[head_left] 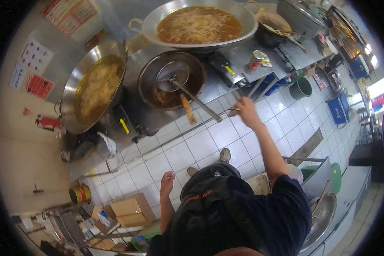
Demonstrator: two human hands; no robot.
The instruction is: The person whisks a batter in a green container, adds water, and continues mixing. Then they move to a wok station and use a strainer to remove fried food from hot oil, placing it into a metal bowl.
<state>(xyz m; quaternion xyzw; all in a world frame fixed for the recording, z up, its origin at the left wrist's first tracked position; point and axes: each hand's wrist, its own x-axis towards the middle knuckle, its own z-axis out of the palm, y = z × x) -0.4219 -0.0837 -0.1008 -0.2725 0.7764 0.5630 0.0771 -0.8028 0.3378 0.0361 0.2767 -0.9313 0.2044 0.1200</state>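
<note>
My right hand point(247, 110) reaches out in front of the counter, its fingers closed on a small, round, pale object point(232, 112), perhaps a spoon or lid. My left hand point(167, 183) hangs low over the tiled floor with its fingers curled; a pale spot shows at the fingertips, too small to identify. Nearest the right hand is the steel handle of a round strainer point(196, 101), which rests in a dark metal bowl point(143, 84). A wooden-handled tool point(188, 110) leans in that same bowl. Beyond it, a large two-handled pan point(148, 27) holds bubbling brown oil.
Another wide pan point(71, 96) of frothing oil stands at the left. An opened can point(256, 60) sits near the black burner control point(224, 68). Cardboard boxes point(132, 209) lie on the left, a grey bucket point(300, 88) at the right. Behind my right arm is a steel bowl point(328, 214).
</note>
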